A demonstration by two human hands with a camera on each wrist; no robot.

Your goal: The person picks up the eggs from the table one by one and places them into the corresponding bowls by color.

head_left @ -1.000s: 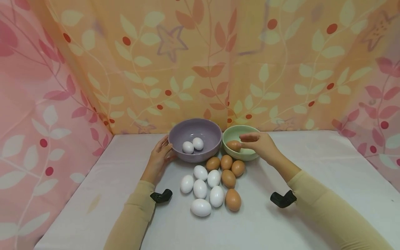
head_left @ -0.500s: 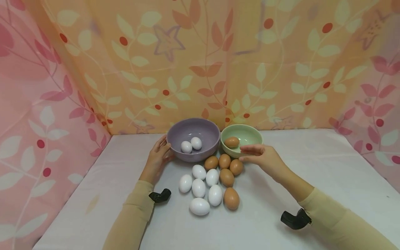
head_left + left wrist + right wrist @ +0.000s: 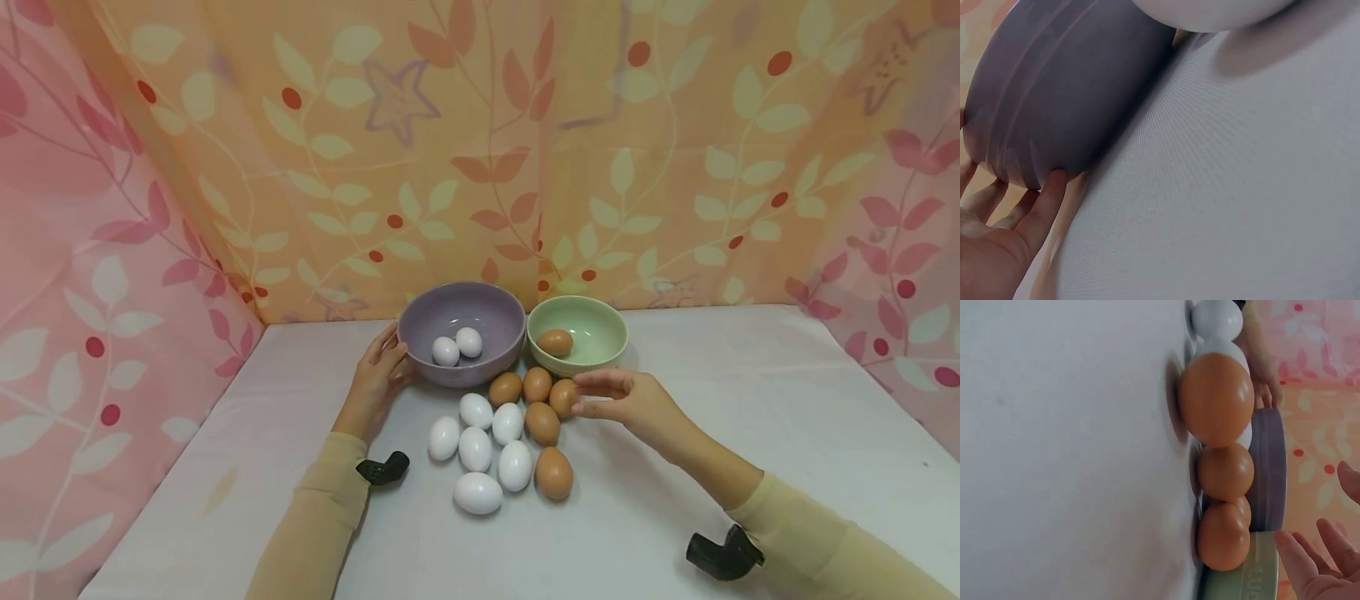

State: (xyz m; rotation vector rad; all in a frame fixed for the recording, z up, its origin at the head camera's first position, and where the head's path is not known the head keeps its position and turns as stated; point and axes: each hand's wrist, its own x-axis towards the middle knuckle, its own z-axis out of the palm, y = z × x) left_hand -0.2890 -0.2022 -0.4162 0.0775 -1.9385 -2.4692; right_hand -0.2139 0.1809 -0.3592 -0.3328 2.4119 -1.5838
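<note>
My left hand (image 3: 375, 379) rests its fingertips against the outer left side of a purple bowl (image 3: 495, 358). Two white eggs (image 3: 457, 346) lie inside that bowl. In the left wrist view, the fingers (image 3: 1044, 209) are spread and touch the bowl's outer wall. My right hand (image 3: 637, 408) hovers beside the rightmost brown egg (image 3: 562, 398), fingers apart from the thumb and holding nothing. Behind it a green bowl (image 3: 600, 337) contains one brown egg (image 3: 555, 342). In the right wrist view, spread fingers (image 3: 1297, 559) appear right of several brown eggs (image 3: 1224, 534).
Several white eggs (image 3: 476, 448) cluster in front of the purple bowl, with several brown eggs (image 3: 542, 423) along their right and back. A lone brown egg (image 3: 554, 473) sits nearest on the right. Patterned cloth (image 3: 480, 167) hangs behind the white table (image 3: 750, 400).
My right hand has let go of the brown egg in the green bowl and come back out, towards the rightmost brown egg on the table. The left hand stays at the purple bowl.
</note>
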